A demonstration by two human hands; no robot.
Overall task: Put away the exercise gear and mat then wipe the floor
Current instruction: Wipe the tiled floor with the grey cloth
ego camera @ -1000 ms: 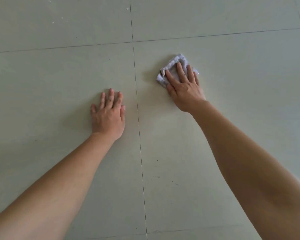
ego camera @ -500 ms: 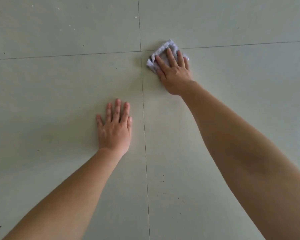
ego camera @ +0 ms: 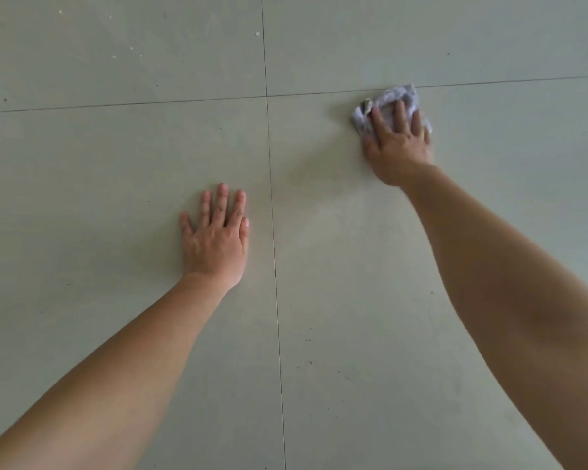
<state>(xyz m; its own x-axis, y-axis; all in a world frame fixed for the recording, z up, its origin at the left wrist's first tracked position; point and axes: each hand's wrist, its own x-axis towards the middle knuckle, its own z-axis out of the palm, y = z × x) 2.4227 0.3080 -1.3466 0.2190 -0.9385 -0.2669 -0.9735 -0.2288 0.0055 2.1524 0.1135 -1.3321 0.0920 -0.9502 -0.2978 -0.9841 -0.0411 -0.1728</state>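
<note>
FLOOR-WIPING UNDER WAY: A person leans low over a tiled floor [ego camera: 116,164], wiping it with a small cloth [ego camera: 401,95] pinned under the right hand [ego camera: 399,144]. The cloth, pale grey-white and crumpled into a rough wad, lies on the right-hand tile just beside the horizontal joint [ego camera: 150,103], with its wrinkled edges poking out beyond the fingertips. The right fingers [ego camera: 399,111] lie spread and nearly straight across the top of it, pressing down rather than gripping. That looks meant to hold as much fabric as possible flat against the tile. The hand is slightly blurred, so the thumb's position cannot be told. The left hand [ego camera: 214,239] lies palm down on the near left tile, just beside the vertical joint [ego camera: 275,283], fingers straight and a little apart, holding nothing. It appears to serve as a prop, bearing the body's weight while the other arm reaches out. The tiles are large, pale grey-green and smooth with a dull sheen, divided by thin dark joints that cross ahead of the left hand. White flecks [ego camera: 257,33] dot the far left tile and small dark specks [ego camera: 310,362] lie on the near right tile between the arms, so those patches seemingly await the cloth. No exercise gear or mat is in view, which suggests the job has reached its last stage, the wiping
</note>
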